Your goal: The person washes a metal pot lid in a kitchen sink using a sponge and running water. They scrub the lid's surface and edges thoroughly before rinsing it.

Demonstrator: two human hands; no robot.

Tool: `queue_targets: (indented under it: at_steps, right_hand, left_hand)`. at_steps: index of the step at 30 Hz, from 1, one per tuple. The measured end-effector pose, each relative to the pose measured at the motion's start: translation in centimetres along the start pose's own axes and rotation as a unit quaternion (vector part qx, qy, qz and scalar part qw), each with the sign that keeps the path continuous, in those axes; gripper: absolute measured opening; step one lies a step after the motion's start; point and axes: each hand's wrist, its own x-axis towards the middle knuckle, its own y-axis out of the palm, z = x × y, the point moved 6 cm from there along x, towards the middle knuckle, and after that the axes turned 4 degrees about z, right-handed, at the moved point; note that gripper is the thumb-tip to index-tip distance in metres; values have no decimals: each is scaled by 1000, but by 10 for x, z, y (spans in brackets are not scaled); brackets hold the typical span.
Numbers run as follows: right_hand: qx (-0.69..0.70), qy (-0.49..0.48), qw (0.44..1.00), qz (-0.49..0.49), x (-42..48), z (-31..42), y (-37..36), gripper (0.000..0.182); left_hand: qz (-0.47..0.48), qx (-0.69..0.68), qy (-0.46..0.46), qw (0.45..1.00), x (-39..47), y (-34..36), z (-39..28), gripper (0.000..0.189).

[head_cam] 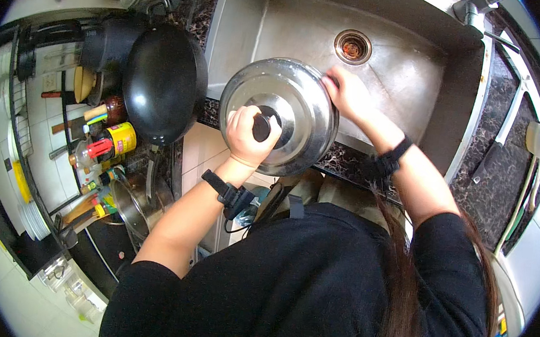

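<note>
A domed, shiny metal pot lid [285, 84] with a black knob [261, 127] is held above the sink's front edge. Around the knob, the fingers of my left hand [250, 132] are curled. My right hand [348, 93] grips the lid's right edge, where a dark part, possibly a side handle, shows under the fingers. Whether a pot sits beneath the lid is hard to tell from above. Beyond both hands lies the stainless steel sink [303, 30], with its round drain [353, 47] in view.
Left of the sink stands a black wok [161, 80] near a steel pot [132, 209] and a yellow-labelled bottle [122, 137]. A faucet [472, 15] is at the back right. A long dark-handled knife [487, 162] lies on the right counter [466, 207].
</note>
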Motion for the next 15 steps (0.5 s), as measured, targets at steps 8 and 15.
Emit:
queue_targets:
  at_steps: [8, 15]
  right_hand:
    - [-5, 57, 998, 4, -24, 6, -6, 20]
    - [21, -2, 999, 27, 32, 1, 0, 23]
  left_hand:
    - [-2, 0, -10, 1000, -1, -1, 3, 23]
    - [10, -4, 2, 1000, 4, 0, -1, 25]
